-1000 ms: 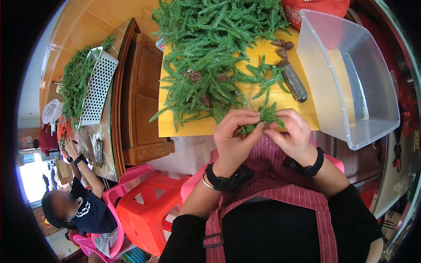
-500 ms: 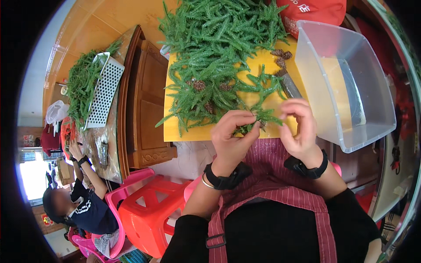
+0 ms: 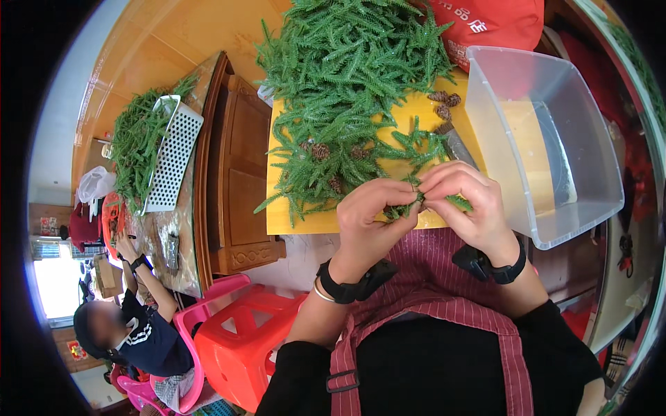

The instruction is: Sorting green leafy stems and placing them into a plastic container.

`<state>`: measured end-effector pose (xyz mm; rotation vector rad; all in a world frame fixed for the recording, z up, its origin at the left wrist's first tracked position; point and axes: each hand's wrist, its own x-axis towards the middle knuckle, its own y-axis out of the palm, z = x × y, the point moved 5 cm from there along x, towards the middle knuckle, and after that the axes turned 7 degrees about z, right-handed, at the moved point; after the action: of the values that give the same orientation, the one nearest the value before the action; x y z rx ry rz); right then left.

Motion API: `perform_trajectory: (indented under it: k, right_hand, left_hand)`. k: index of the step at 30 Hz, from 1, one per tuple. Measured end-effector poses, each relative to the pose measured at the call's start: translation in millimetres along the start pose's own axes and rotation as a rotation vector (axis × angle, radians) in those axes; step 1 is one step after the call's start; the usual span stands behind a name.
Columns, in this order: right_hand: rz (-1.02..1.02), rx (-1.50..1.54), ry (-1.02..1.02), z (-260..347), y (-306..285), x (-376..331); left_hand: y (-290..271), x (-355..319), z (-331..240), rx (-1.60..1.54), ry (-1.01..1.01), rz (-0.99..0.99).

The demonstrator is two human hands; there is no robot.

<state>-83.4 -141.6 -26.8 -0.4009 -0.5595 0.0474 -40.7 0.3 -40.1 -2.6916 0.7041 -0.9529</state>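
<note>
Above the near edge of the yellow table, my left hand (image 3: 374, 211) pinches a small green artificial pine sprig (image 3: 397, 211). My right hand (image 3: 470, 204) meets it from the other side, thumb and fingertips pressed together on the same sprig, whose green tips poke out under that hand. Whatever fine part lies between the fingertips is hidden. Just beyond my hands lies a loose pine sprig (image 3: 415, 144). To the left, pine sprigs with brown pine cones (image 3: 320, 151) are spread on the yellow tabletop (image 3: 305, 223). A large heap of green sprigs (image 3: 354, 62) rises behind.
A clear plastic bin (image 3: 541, 159) stands at right, with a red bag (image 3: 489, 24) behind it. Near the bin lie a bundle of dark wires (image 3: 458, 147) and several pine cones (image 3: 444, 111). At left are a red stool (image 3: 243, 340), a white perforated basket (image 3: 173, 156) and a seated co-worker (image 3: 142, 333).
My right hand has moved left and closed on the sprig beside my left hand; before, its fingers were apart from it. The whole view has shifted slightly.
</note>
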Motion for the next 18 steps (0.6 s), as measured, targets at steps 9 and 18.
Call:
perform_trajectory:
  k: [9, 18]
  right_hand:
    - [0.118, 0.104, 0.295, -8, 6, -1]
    - [0.154, 0.22, 0.332, -11, 4, -1]
  left_hand:
    - [4, 2, -2, 0.12, 0.069, 0.079]
    - [1, 3, -2, 0.074, 0.027, 0.122]
